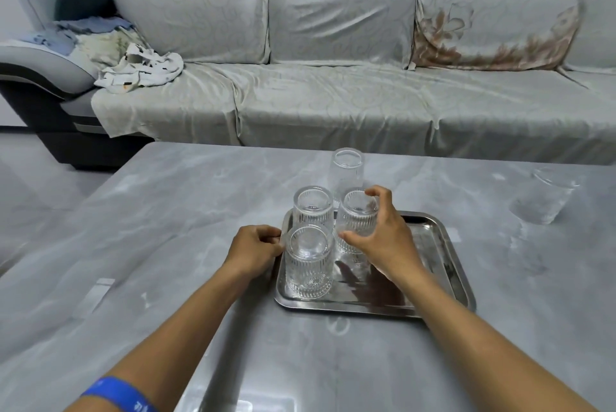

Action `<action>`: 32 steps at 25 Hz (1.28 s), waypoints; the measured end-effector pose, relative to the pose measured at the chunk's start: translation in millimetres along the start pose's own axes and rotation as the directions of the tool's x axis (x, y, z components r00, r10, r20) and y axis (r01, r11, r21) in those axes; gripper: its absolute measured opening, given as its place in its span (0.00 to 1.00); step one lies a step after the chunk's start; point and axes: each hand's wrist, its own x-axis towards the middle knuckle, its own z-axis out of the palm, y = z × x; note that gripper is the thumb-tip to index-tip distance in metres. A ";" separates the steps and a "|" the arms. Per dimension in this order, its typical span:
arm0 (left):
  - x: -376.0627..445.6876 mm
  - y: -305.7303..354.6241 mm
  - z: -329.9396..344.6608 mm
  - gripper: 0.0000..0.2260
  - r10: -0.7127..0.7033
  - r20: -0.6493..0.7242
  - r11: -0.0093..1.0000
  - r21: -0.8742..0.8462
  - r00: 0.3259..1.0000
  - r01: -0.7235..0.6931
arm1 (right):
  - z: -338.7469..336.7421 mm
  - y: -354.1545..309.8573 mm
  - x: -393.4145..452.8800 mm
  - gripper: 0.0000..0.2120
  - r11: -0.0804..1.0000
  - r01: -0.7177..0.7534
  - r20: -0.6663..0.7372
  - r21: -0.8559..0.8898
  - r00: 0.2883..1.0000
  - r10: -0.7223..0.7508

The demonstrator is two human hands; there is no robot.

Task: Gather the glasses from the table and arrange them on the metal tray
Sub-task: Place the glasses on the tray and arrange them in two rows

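While the left hand (255, 250) pinches the metal tray (443, 245) rim, seemingly steadying it, the right hand (383, 235) wraps a ribbed glass (355, 221), its neighbours just leftward.

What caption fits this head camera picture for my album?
Right hand sets a third ribbed glass on the metal tray.

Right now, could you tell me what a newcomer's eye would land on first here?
Three ribbed glasses stand clustered on the left half of the metal tray, the right hand wrapped around one. The left hand pinches the tray's left rim.
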 end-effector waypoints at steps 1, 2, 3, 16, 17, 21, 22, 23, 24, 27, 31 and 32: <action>-2.5 0.4 0.1 0.12 0.004 0.011 1.000 0.019 1.000 -0.004 | -2.0 -2.7 -0.4 0.39 1.000 -0.009 0.016 0.007 1.000 0.008; -4.8 1.0 -1.2 0.12 -0.005 0.022 0.999 0.035 1.000 0.004 | -5.1 -6.0 -2.3 0.41 0.999 -0.018 0.034 0.028 0.999 0.017; -7.0 3.2 -4.6 0.13 -0.022 0.023 0.999 0.045 1.000 0.021 | -9.6 -9.1 -7.0 0.43 0.998 -0.028 0.051 0.064 0.998 0.024; 78.1 161.7 101.3 0.30 0.277 0.076 0.659 0.711 0.958 -0.247 | -66.0 0.8 -81.5 0.42 0.685 -0.279 0.163 0.673 0.959 0.230; 85.5 156.5 108.9 0.32 0.231 0.069 0.686 0.696 0.971 -0.213 | -66.5 4.2 -81.1 0.41 0.672 -0.309 0.175 0.673 0.949 0.261; 90.7 154.7 103.8 0.33 0.259 -0.061 0.777 0.606 0.964 -0.170 | -74.6 5.7 -70.3 0.26 0.647 -0.313 0.096 0.695 0.932 0.348; 85.4 159.9 95.2 0.32 0.269 -0.109 0.826 0.537 0.957 -0.170 | -78.3 1.3 -66.2 0.20 0.644 -0.290 0.037 0.708 0.926 0.376; 76.3 166.6 84.6 0.31 0.271 -0.155 0.891 0.413 0.950 -0.186 | -82.6 -6.4 -62.5 0.15 0.632 -0.262 -0.021 0.729 0.915 0.403; 63.2 174.6 72.8 0.30 0.269 -0.186 0.947 0.232 0.945 -0.223 | -88.1 -17.3 -58.5 0.12 0.610 -0.235 -0.063 0.757 0.902 0.426; -0.5 191.8 43.1 0.28 0.332 -0.169 0.870 -0.325 0.928 -0.370 | -101.2 -58.2 -45.4 0.10 0.357 -0.218 0.033 0.908 0.888 0.459; -92.1 176.8 35.6 0.25 0.498 -0.036 0.692 -0.586 0.866 -0.422 | -111.0 -113.7 -43.2 0.21 -0.118 -0.339 0.356 0.933 0.917 0.181; -107.8 172.2 35.0 0.24 0.504 -0.011 0.696 -0.588 0.864 -0.413 | -112.1 -120.5 -48.1 0.24 -0.163 -0.329 0.351 0.930 0.927 0.132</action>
